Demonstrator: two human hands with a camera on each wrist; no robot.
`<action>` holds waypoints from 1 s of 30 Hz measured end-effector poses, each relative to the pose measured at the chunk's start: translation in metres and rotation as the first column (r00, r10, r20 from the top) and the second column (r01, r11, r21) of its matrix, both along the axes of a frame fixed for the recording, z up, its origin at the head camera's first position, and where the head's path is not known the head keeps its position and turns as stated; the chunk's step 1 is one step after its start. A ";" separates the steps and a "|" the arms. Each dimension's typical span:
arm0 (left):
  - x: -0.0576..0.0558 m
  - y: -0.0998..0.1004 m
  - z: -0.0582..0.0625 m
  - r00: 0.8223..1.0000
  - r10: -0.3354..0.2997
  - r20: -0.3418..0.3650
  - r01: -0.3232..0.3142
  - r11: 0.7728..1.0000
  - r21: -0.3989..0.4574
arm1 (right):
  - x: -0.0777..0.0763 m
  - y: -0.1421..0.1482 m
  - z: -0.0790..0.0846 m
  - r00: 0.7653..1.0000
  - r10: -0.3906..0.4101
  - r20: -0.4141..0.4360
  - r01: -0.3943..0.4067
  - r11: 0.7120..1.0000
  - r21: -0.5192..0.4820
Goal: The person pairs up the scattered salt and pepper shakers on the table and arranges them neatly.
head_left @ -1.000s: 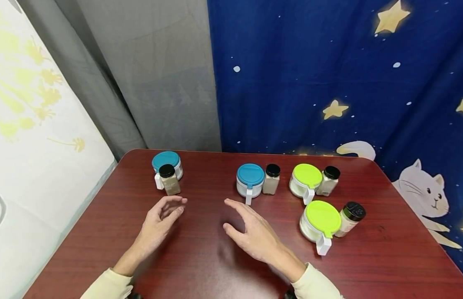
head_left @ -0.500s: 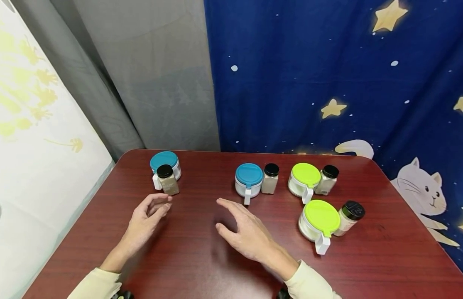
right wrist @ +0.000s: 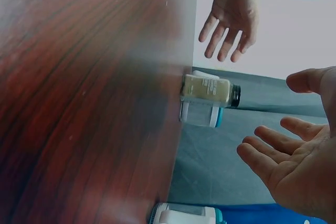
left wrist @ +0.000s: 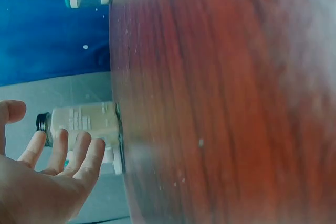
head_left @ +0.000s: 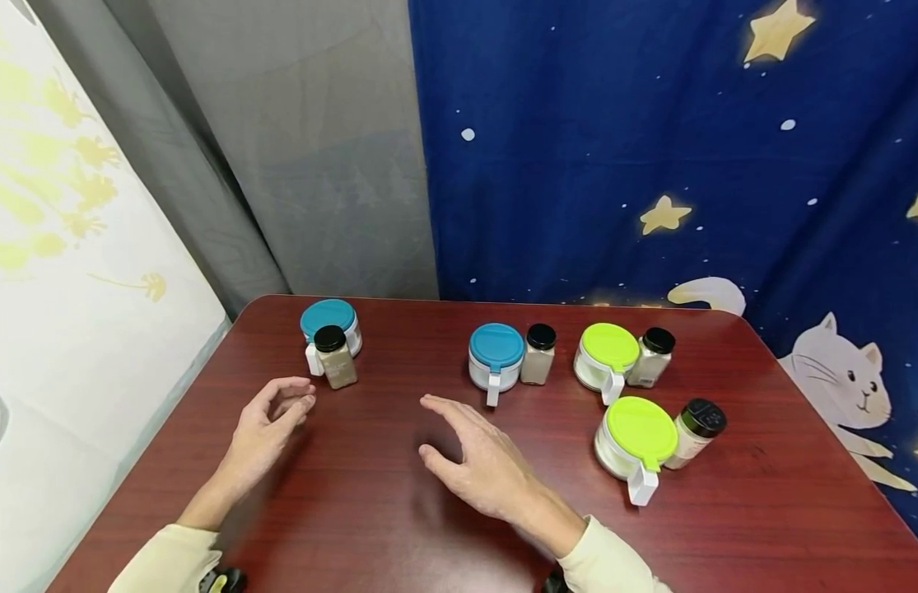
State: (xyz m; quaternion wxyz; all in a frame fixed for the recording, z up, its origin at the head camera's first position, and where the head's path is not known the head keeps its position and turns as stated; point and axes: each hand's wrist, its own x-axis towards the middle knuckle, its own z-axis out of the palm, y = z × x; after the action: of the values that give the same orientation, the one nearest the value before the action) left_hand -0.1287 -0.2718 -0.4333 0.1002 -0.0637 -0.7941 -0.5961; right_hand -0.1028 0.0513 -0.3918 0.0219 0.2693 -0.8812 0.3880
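My left hand (head_left: 260,428) hovers over the left of the table, fingers loosely bent and holding nothing. Nearest to it stands a black-capped spice jar (head_left: 337,366), in front of a blue-lidded seasoning pot (head_left: 328,316) with a white handle. In the left wrist view the same spice jar (left wrist: 86,121) appears beyond the fingertips, apart from them. My right hand (head_left: 482,461) is held above the table's middle with thumb and fingers spread, nothing in it. Just beyond it are a second blue-lidded pot (head_left: 496,350) and a spice jar (head_left: 537,362) beside it.
On the right of the dark red table (head_left: 370,511) stand two green-lidded pots, the rear one (head_left: 608,350) and the front one (head_left: 640,436). Each has a black-capped jar beside it, the rear jar (head_left: 650,362) and the front jar (head_left: 694,436). A blue curtain (head_left: 577,165) hangs behind.
My left hand has moved left and a little away from the spice jar. The right hand has drifted slightly left. The pots and jars stay where they stood.
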 end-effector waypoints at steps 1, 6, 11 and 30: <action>-0.001 0.000 0.000 1.000 0.003 0.000 -0.003 1.000 -0.002 | 0.000 -0.001 0.000 1.000 0.005 -0.002 -0.005 1.000 -0.001; -0.009 -0.002 -0.001 1.000 0.022 0.003 -0.022 0.999 -0.027 | -0.001 -0.005 0.003 1.000 0.017 -0.015 -0.017 1.000 -0.003; -0.016 -0.006 -0.002 0.999 0.034 -0.003 -0.034 0.998 -0.059 | -0.003 -0.006 0.006 1.000 0.011 -0.014 -0.011 1.000 -0.009; -0.026 -0.010 0.007 0.998 0.055 0.031 -0.050 0.990 -0.132 | -0.012 -0.016 0.010 0.999 0.037 -0.031 -0.037 0.999 0.009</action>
State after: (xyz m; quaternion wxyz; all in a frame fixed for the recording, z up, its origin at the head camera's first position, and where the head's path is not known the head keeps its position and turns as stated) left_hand -0.1546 -0.2819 -0.4267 0.0976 -0.0388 -0.8347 -0.5406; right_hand -0.1143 0.0354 -0.3820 0.0271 0.2917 -0.8773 0.3802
